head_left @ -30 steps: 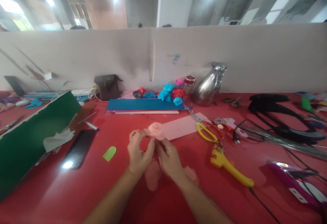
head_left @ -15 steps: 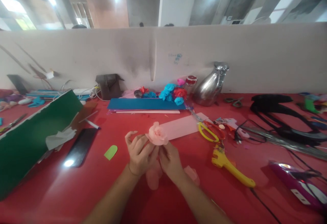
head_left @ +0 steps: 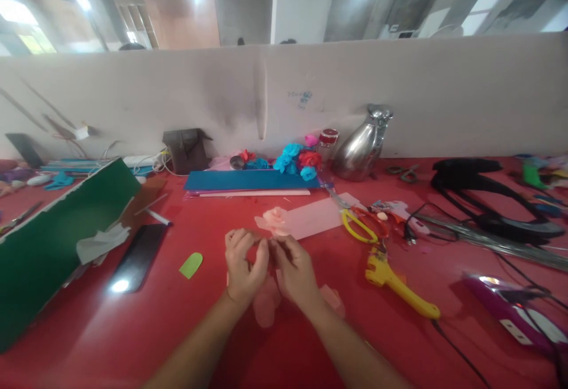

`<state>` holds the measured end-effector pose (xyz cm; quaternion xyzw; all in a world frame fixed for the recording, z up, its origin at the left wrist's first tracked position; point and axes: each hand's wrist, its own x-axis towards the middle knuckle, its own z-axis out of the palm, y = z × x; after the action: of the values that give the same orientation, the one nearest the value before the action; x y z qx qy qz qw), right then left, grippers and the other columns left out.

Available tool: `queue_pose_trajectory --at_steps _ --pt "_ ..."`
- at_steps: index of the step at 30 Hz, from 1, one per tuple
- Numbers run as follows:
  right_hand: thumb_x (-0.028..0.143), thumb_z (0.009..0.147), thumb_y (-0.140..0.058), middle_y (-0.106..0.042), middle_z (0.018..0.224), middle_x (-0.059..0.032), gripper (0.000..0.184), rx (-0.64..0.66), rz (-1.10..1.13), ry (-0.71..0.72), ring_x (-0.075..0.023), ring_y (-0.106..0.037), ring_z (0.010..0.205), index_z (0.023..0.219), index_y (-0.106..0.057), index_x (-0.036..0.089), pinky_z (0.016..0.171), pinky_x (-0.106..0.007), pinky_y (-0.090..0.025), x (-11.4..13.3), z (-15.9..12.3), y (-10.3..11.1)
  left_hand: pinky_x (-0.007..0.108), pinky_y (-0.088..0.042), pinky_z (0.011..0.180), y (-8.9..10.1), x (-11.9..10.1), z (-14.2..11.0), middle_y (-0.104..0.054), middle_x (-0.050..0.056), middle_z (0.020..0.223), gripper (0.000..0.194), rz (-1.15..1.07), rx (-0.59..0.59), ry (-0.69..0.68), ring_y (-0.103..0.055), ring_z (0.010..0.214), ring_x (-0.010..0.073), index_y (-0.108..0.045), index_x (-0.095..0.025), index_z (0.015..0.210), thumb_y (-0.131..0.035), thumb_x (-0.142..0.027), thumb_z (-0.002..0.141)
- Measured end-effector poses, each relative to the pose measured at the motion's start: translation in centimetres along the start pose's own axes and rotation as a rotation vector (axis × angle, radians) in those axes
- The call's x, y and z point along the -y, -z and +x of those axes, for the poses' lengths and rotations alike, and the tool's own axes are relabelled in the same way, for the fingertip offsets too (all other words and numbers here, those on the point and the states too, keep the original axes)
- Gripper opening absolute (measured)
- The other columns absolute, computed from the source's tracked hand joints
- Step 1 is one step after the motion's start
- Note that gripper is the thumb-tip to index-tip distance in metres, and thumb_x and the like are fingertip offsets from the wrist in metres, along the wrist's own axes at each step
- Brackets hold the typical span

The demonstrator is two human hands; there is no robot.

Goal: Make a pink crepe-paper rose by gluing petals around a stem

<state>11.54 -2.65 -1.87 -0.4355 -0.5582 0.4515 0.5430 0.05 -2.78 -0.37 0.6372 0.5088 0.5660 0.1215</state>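
Pink paper rose [head_left: 275, 220], now tipped towards the far side above the table [head_left: 146, 330], left hand [head_left: 244, 264] and right hand [head_left: 295, 264] both pinching its hidden base, where work apparently centres

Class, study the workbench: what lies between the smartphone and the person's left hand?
In the head view, a lime-green, round-ended cutout lies on the red tabletop between the smartphone and the left hand, touching neither.
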Motion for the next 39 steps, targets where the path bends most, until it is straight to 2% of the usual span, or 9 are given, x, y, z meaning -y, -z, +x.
queue_pose_trajectory --at_steps 4,7,13,23,26,30,32,35,39 --pt "0.035 0.085 -0.051 -0.054 0.067 0.002 0.015 0.022 0.035 -0.046 -0.0121 -0.05 0.057 0.084 -0.057 0.021 0.055 -0.023 -0.041 0.1 0.2 0.1 0.03 -0.043 0.077 -0.6 -0.4 0.3 -0.065 0.004 0.081 0.014 -0.274 0.064 0.262 -0.058 0.08 0.0177 -0.064 -0.02 0.082 -0.053 -0.029 0.081" --pt "0.036 0.086 -0.05 -0.052 0.066 0.0021 0.016 0.035 0.027 -0.055 -0.0118 -0.049 0.056 0.082 -0.056 0.021 0.054 -0.024 -0.04 0.1 0.2 0.1 0.028 -0.046 0.075 -0.7 -0.4 0.3 -0.065 0.004 0.082 0.017 -0.428 0.11 0.436 -0.059 0.081 0.0174 -0.064 -0.018 0.08 -0.056 -0.033 0.079" --pt "0.033 0.085 -0.049 -0.049 0.062 0.0027 0.015 0.051 -0.052 -0.019 -0.0117 -0.046 0.054 0.081 -0.056 0.021 0.054 -0.024 -0.039 0.2 0.1 -0.1 0.029 -0.046 0.078 -0.8 0.2 0.3 -0.067 0.005 0.078 0.021 -0.52 0.163 0.577 -0.061 0.079 0.0181 -0.067 -0.015 0.076 -0.06 -0.035 0.076" --pt "0.029 0.085 -0.048 -0.05 0.063 0.0025 0.014 0.061 -0.119 0.019 -0.0108 -0.045 0.055 0.083 -0.057 0.019 0.054 -0.022 -0.039 0.1 0.1 0.0 0.027 -0.047 0.073 -0.5 -0.7 0.8 -0.063 0.005 0.08 0.016 -0.566 0.124 0.481 -0.058 0.078 0.0154 -0.061 -0.015 0.08 -0.058 -0.031 0.078" --pt "0.028 0.086 -0.047 -0.053 0.068 0.0013 0.014 0.06 -0.116 0.029 -0.0112 -0.046 0.058 0.086 -0.059 0.019 0.055 -0.022 -0.039 0.0 0.1 0.0 0.028 -0.047 0.075 -0.5 -0.5 0.5 -0.064 0.004 0.083 0.013 -0.438 0.115 0.417 -0.059 0.081 0.0162 -0.06 -0.017 0.083 -0.055 -0.029 0.08" --pt "0.026 0.086 -0.047 -0.053 0.067 0.0017 0.014 0.063 -0.091 0.048 -0.0116 -0.048 0.06 0.086 -0.059 0.019 0.057 -0.022 -0.04 -0.2 0.0 0.0 0.031 -0.044 0.08 -0.6 0.2 -0.3 -0.062 0.005 0.085 0.01 -0.142 0.004 0.261 -0.056 0.089 0.0191 -0.059 -0.02 0.083 -0.059 -0.027 0.078" --pt "0.026 0.086 -0.047 -0.052 0.066 0.0022 0.014 0.059 -0.092 0.059 -0.0112 -0.048 0.058 0.082 -0.059 0.019 0.056 -0.021 -0.04 -0.3 -0.1 -0.1 0.032 -0.043 0.083 -0.6 0.5 -0.5 -0.062 0.005 0.085 0.01 -0.082 -0.03 0.196 -0.054 0.093 0.02 -0.058 -0.02 0.084 -0.06 -0.025 0.076" --pt "0.026 0.086 -0.047 -0.053 0.065 0.0024 0.014 0.059 -0.097 0.056 -0.0112 -0.049 0.057 0.084 -0.06 0.019 0.055 -0.021 -0.04 -0.4 -0.1 -0.1 0.031 -0.043 0.08 -0.7 0.5 -0.4 -0.062 0.005 0.084 0.009 -0.155 -0.01 0.234 -0.056 0.088 0.0188 -0.058 -0.02 0.084 -0.06 -0.026 0.077" --pt "0.028 0.085 -0.049 -0.056 0.065 0.0013 0.016 0.014 -0.145 0.033 -0.012 -0.051 0.058 0.087 -0.062 0.019 0.056 -0.022 -0.041 -0.2 0.0 0.0 0.027 -0.044 0.075 -0.9 -0.2 0.1 -0.065 0.005 0.082 0.015 -0.393 0.093 0.419 -0.059 0.081 0.0169 -0.062 -0.017 0.084 -0.06 -0.03 0.077"
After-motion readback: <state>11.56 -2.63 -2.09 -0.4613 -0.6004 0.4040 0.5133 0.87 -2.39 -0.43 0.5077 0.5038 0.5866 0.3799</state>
